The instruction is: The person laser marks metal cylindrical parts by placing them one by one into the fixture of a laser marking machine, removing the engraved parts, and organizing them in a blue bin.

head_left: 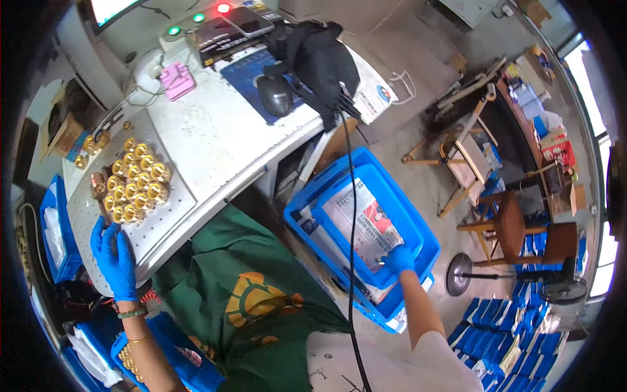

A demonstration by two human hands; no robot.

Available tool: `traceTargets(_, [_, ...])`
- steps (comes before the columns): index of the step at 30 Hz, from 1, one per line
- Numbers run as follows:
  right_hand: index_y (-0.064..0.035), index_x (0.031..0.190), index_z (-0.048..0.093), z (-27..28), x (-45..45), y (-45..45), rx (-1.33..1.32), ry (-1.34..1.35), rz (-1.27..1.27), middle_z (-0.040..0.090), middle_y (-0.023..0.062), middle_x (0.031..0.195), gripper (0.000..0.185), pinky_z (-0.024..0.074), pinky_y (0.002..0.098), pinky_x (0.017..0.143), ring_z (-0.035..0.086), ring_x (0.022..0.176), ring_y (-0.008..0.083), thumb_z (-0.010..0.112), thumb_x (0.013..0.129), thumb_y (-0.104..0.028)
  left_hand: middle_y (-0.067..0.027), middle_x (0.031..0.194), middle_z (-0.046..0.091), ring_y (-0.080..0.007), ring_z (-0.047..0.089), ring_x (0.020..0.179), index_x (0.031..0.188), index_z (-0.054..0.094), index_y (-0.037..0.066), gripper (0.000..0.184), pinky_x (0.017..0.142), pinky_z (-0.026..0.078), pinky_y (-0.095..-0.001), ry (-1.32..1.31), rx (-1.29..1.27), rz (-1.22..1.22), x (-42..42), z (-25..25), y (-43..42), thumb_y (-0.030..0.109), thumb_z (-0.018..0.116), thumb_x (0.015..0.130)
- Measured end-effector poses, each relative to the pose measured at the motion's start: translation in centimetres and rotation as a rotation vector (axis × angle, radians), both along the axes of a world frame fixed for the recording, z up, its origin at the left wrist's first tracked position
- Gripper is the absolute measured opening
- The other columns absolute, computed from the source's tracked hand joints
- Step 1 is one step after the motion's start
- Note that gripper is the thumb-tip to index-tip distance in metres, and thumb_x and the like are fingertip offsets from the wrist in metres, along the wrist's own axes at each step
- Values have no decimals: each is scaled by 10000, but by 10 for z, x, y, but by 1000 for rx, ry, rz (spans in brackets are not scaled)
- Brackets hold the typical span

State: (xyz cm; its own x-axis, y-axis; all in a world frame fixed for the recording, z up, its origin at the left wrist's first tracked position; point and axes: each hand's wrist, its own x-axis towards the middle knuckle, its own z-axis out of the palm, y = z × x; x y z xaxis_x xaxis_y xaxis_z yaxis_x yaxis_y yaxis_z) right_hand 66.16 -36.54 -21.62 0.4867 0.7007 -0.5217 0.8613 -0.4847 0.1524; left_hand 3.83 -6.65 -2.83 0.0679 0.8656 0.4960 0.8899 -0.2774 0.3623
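Note:
My left hand [114,258], in a blue glove, rests on the near edge of a perforated white board [176,196], fingers stretched and slightly apart. Just beyond its fingertips stand several rows of gold-coloured round metal fittings [138,178]. A copper-coloured piece [98,185] lies left of the rows. My right hand [398,259], also gloved in blue, is over the blue plastic crate [408,219] on my right. Its fingers are curled together, with a small shiny spot at the tips that I cannot make out. Printed newspaper [359,212] lines the crate's bottom.
On the white table [215,137] are a computer mouse [274,95], a black bag [320,62], a pink object [177,81] and a phone [248,23]. A black cable [353,261] hangs before me. Stacked blue boxes [503,340], a fan [563,287] and chairs [503,225] stand right.

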Motion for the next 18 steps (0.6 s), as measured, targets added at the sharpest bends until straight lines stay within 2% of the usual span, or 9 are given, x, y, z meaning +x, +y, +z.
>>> traceTargets(1, [-22,833,698,20,12,12,121,72,-99,680,173,847,389,431,504,903,592,1001,348,697,710,-391,-172,1267,504,-286,502,1111,1033,641,30,171,983,376,-367,-81,-20,3,1,-2,0,86,598,878])
traceTargets(3, [-15,1120,580,151,-20,67,397,389,-202,653,107,987,405,481,336,863,631,858,218,667,735,-107,-173,1247,513,-292,519,1067,1021,631,14,173,952,398,-369,-70,34,3,2,-5,0,73,605,861])
traceTargets(5, [-24,989,630,218,-48,109,812,829,-130,637,135,1050,301,507,338,805,615,929,208,705,702,-73,-181,1224,525,-313,526,1036,1000,623,9,172,928,411,-386,38,152,-23,2,-7,3,67,614,839])
traceTargets(8, [-10,931,639,295,-133,197,860,1129,125,596,147,1110,230,505,356,819,580,1019,215,701,714,-55,-201,1196,545,-365,521,1066,995,620,26,216,941,408,-423,52,161,-59,7,4,2,40,629,780])
traceTargets(10, [-20,951,646,317,-190,252,782,955,683,575,139,1118,301,433,396,921,544,1065,315,732,669,-77,-200,1167,561,-375,538,1054,991,622,34,221,924,427,-448,-50,190,-45,13,10,-1,64,640,772])
traceTargets(12, [-12,952,633,319,-254,304,785,931,1114,573,153,1096,280,451,383,911,557,1043,308,731,698,-80,-210,1127,569,-387,544,1025,948,621,26,202,901,439,-458,-93,206,-46,14,15,-2,86,651,757])
traceTargets(14, [-28,854,634,319,-322,344,900,986,1343,598,139,958,222,468,397,810,560,946,334,720,671,-121,-209,1124,568,-380,545,1025,938,626,21,197,897,447,-447,-129,177,-51,12,15,-1,87,662,757])
traceTargets(16, [-30,843,608,326,-368,373,740,527,1539,595,116,999,247,447,414,843,548,1003,319,722,670,-164,-219,1077,578,-409,551,998,921,619,17,198,878,458,-462,-145,205,-59,13,19,0,94,667,745])
traceTargets(18, [-31,822,615,323,-397,396,751,419,1593,596,113,972,238,447,416,822,552,978,312,703,677,-198,-214,1066,580,-410,557,981,921,617,19,203,858,467,-465,-145,235,-59,13,20,0,91,671,739])
